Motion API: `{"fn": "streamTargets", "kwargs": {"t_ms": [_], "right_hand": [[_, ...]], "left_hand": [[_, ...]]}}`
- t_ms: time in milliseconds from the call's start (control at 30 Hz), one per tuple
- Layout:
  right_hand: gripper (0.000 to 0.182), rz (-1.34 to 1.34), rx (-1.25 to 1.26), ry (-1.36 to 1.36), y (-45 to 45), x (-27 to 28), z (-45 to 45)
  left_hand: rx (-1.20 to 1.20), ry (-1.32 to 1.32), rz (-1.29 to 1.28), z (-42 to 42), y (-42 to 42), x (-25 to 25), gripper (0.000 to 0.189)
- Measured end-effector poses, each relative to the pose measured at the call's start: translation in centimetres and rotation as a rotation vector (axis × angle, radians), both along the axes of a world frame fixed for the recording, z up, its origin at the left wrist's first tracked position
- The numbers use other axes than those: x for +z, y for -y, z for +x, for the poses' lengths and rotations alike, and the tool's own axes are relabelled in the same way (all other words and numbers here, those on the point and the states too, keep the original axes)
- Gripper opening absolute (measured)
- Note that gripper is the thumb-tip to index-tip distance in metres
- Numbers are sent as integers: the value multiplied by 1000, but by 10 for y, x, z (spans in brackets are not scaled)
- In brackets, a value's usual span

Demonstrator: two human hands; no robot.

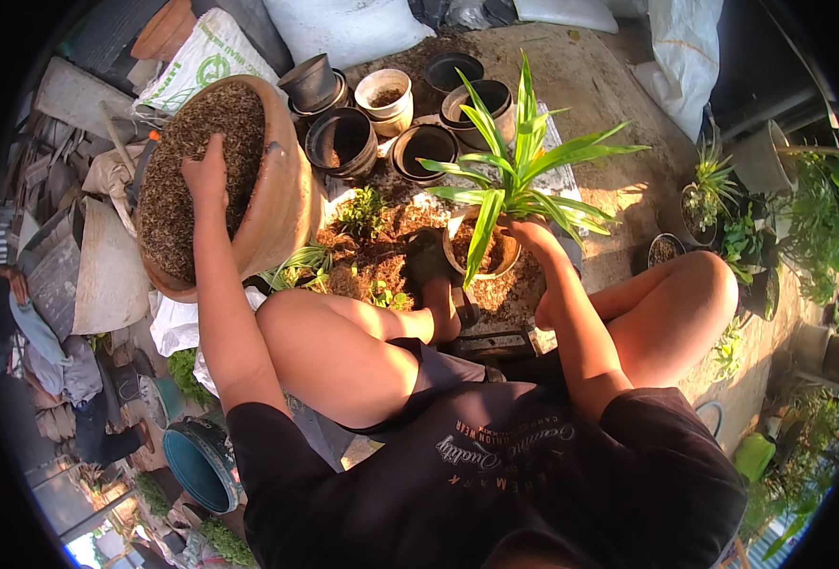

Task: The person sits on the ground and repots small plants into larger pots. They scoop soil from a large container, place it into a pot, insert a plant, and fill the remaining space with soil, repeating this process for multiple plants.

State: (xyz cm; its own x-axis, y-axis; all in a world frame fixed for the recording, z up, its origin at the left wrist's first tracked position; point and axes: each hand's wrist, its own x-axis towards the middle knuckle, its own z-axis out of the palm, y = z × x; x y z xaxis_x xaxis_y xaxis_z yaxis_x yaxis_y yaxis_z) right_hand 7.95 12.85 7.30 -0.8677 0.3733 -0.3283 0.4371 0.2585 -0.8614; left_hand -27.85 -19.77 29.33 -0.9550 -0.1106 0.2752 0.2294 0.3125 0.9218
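My left hand (207, 171) reaches into a large clay pot (288, 192) full of dark, crumbly potting mix (177, 206). Its fingertips are partly sunk in the mix, so whether they close on any is hidden. In front of me, my right hand (529, 231) holds a long-leaved green plant (522, 167) low at its base, over a small light pot (502, 267). Some potting mix shows inside that pot. Loose brown fibre and soil (366, 252) with small green plants (362, 213) lie between the two pots.
Several black plastic pots (341, 142) and a stack of whitish pots (385, 99) stand ahead. White sacks (348, 28) lie behind them. Potted plants (704, 206) line the right side. At far left is another person (71, 370); a teal-lined bucket (199, 466) lies nearer.
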Motion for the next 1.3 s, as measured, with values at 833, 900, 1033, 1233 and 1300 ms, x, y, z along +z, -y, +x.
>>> {"fn": "streamTargets", "kwargs": {"t_ms": [833, 900, 1033, 1233, 1300], "right_hand": [[47, 248, 15, 42, -5, -8, 16], [48, 123, 69, -4, 1, 17, 17], [34, -354, -71, -207, 8, -4, 6], [23, 118, -57, -360, 28, -11, -8], [24, 67, -13, -334, 29, -8, -8]], "left_hand": [[-652, 1257, 224, 260, -194, -301, 55], [-687, 1140, 217, 260, -182, -310, 50], [-782, 851, 35, 259, -177, -317, 42], [-852, 278, -471, 258, -164, -325, 31], [-845, 98, -639, 260, -157, -329, 28]]}}
